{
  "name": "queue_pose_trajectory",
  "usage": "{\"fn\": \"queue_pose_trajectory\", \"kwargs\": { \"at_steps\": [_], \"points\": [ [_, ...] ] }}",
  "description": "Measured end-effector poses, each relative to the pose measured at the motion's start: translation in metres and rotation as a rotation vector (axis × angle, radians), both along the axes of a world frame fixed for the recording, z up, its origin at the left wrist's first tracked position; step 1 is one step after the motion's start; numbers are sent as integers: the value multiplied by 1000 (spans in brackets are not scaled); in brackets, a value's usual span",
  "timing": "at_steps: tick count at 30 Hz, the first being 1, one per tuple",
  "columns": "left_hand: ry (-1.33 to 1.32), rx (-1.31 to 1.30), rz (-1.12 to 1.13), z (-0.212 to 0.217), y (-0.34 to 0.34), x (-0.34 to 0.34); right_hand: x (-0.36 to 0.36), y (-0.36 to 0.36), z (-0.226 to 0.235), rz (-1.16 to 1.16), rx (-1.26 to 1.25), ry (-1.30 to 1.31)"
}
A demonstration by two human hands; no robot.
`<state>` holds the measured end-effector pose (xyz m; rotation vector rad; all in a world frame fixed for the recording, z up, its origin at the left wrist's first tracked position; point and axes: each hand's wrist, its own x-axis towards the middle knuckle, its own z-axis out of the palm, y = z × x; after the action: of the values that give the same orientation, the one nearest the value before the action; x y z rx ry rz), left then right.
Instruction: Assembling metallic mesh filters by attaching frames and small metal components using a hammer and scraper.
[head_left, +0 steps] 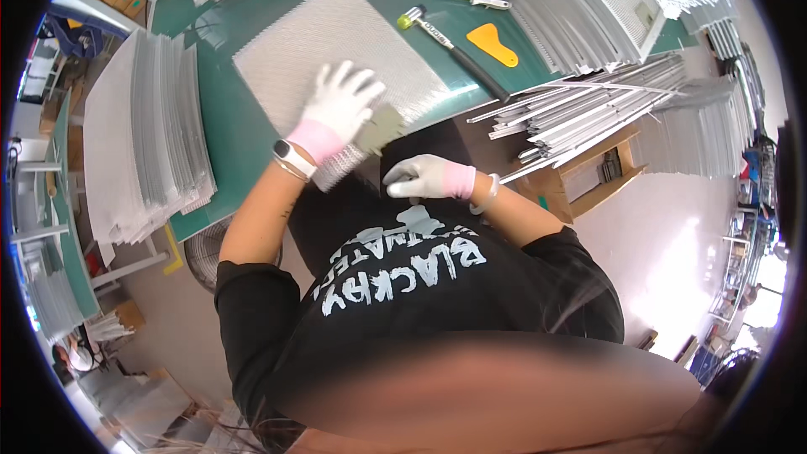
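A pale perforated metal mesh sheet [336, 42] lies slantwise on the green table, its near corner reaching past the front edge. My left hand [340, 108], in a white glove with a pink cuff, is spread over the sheet's near part, fingers apart and slightly blurred. Beside its thumb side sits a flat olive-grey piece [382, 129]; I cannot tell whether the hand touches it. My right hand [427, 177], gloved alike, hovers before my body just off the table edge. Its fingers are loosely bent, with a gap to the thumb and nothing visible between them.
On the green table [223, 109] lie a mallet [458, 55], a screwdriver [477, 2] and a yellow scraper [493, 44]. Stacked mesh panels stand at left [147, 134] and right [555, 8]. Metal strips [588, 109] rest above a cardboard box [597, 176]; a fan [214, 256] stands below left.
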<state>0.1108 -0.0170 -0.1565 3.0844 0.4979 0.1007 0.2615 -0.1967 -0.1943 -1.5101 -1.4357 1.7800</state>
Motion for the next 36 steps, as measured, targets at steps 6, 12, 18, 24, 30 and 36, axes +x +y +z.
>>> {"fn": "queue_pose_trajectory", "kwargs": {
  "at_steps": [6,12,18,24,30,36],
  "points": [
    [-501,-25,47,11,-26,-12,150,-45,-46,-465,102,-1372],
    [-415,-813,-338,-40,-116,-17,275,-23,-94,-185,-20,-1489],
    [-315,-1186,146,-110,-121,-46,121,-10,13,375,218,-1290],
    [-574,-1274,-98,-94,-120,1,-39,2,63,323,1151,-679],
    [-1050,-1339,-59,-34,-90,-38,-36,-31,18,71,598,222],
    [-1755,-834,-11,33,-76,-159,109,-84,30,-1913,165,958]
  ]
}}
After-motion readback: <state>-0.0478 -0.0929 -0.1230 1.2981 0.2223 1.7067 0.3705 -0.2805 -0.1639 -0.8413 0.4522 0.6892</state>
